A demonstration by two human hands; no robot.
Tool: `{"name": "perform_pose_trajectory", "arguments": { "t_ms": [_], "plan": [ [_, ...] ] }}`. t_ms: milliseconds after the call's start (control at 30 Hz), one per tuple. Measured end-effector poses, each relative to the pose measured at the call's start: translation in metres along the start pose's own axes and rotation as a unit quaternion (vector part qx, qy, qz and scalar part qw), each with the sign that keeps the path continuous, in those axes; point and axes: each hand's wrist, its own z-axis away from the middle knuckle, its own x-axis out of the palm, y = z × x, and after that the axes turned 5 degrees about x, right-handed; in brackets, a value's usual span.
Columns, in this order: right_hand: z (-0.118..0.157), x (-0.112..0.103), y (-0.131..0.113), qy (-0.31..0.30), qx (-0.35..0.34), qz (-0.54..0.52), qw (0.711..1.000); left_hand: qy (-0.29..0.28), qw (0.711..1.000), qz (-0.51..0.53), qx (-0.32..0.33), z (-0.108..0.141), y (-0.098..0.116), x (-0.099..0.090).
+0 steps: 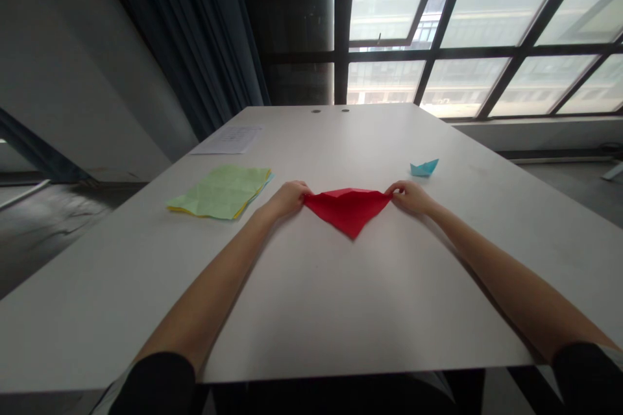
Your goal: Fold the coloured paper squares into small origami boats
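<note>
A sheet of red paper is stretched between my two hands, folded so that one corner points down toward me. My left hand pinches its left corner, and my right hand pinches the right corner between thumb and fingers. The upper edge bulges a little, showing a lighter red strip behind the darker front. Its lower tip lies at or just over the white table; I cannot tell whether it touches.
Left of my hands lies a stack of creased paper, green on top with yellow and blue edges below. Behind it is a printed white sheet. A small blue paper boat stands beyond my right hand. Windows and a dark curtain border the far end.
</note>
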Motion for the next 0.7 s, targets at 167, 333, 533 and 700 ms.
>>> {"name": "perform_pose_trajectory", "arguments": {
  "t_ms": [167, 333, 533, 700],
  "plan": [
    [0.001, -0.004, -0.011, 0.0, -0.026, 0.075, 0.997, -0.063, 0.997, -0.055, -0.004, 0.0, 0.006, -0.003],
    [0.008, -0.002, -0.029, 0.021, -0.062, 0.149, 0.987, -0.066, 0.983, -0.164, -0.044, -0.002, 0.036, -0.009],
    [0.015, 0.013, -0.052, -0.02, -0.157, 0.111, 0.981, -0.053, 0.991, -0.121, 0.009, -0.007, 0.069, 0.009],
    [0.024, 0.026, -0.069, -0.056, -0.193, 0.049, 0.978, -0.053, 0.996, -0.061, 0.027, -0.006, 0.084, 0.028]
  ]
}}
